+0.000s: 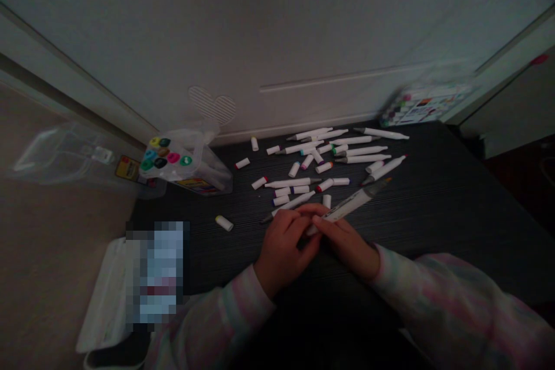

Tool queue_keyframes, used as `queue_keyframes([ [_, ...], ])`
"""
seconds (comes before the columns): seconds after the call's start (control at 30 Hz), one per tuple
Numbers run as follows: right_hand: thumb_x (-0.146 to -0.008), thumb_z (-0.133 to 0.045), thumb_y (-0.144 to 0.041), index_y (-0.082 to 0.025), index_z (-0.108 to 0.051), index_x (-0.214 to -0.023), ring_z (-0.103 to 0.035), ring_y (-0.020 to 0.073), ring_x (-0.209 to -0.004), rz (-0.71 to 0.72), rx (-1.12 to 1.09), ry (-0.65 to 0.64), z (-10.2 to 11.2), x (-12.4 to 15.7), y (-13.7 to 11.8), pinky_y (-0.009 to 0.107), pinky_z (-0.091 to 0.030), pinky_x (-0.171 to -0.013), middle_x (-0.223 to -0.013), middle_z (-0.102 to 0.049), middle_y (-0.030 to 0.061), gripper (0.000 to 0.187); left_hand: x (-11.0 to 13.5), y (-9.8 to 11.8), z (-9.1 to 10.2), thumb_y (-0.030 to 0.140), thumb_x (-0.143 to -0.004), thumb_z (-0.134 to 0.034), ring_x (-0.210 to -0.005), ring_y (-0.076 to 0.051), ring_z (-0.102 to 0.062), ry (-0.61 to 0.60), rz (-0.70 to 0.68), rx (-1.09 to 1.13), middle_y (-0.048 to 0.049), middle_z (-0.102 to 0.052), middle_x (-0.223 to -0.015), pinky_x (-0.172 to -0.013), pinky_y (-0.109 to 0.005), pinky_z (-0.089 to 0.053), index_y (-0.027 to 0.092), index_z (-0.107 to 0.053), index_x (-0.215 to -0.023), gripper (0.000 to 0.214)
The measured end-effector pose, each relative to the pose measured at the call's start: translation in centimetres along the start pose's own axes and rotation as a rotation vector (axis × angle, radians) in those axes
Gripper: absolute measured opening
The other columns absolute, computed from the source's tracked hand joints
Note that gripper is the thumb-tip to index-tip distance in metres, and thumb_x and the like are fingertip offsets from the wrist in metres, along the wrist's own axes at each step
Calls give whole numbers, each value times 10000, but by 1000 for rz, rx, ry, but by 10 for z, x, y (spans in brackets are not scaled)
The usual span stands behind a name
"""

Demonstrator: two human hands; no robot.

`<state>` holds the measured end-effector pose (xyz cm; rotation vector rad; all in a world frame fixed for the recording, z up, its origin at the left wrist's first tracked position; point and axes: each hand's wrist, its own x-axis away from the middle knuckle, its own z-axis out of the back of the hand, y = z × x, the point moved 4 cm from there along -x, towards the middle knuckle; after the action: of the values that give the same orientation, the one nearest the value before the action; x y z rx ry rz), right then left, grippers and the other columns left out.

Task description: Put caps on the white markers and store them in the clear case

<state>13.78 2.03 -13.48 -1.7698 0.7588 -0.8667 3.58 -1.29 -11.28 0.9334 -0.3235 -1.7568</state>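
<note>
A white marker without a cap slants up to the right, its orange-brown tip pointing away from me. My right hand is closed around its barrel. At the marker's lower end, the fingers of my left hand are closed on it too. Just beyond my hands lie several uncapped markers and loose white caps with coloured ends, spread over the dark tabletop. One yellow-ended cap lies apart, left of my left hand.
A clear plastic case holds several capped markers at the left, beside its transparent lid. At the back right stands another marker set. A white panel rises behind the table. A pixelated screen is at the lower left.
</note>
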Motion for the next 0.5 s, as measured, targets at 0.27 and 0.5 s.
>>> queue_keyframes([
  [0.27,-800,-470,-316,-188,-558,-964,-522,148,-836,-12,-12,-8,-1,1,-2,287,-404,-802,-908,-568,23,226,0,0,1,199,-748,-539,-767,-150,-503,-2,4,2,-51,-533,-812,-658,-274,-457,163,-561,-881,139],
  [0.5,-798,-470,-299,-191,-561,-950,-523,129,-793,-22,15,-1,-2,1,-4,267,-407,-778,-858,-568,7,207,0,0,0,193,-750,-530,-776,-155,-504,-23,17,10,-53,-533,-811,-668,-282,-458,158,-559,-859,118],
])
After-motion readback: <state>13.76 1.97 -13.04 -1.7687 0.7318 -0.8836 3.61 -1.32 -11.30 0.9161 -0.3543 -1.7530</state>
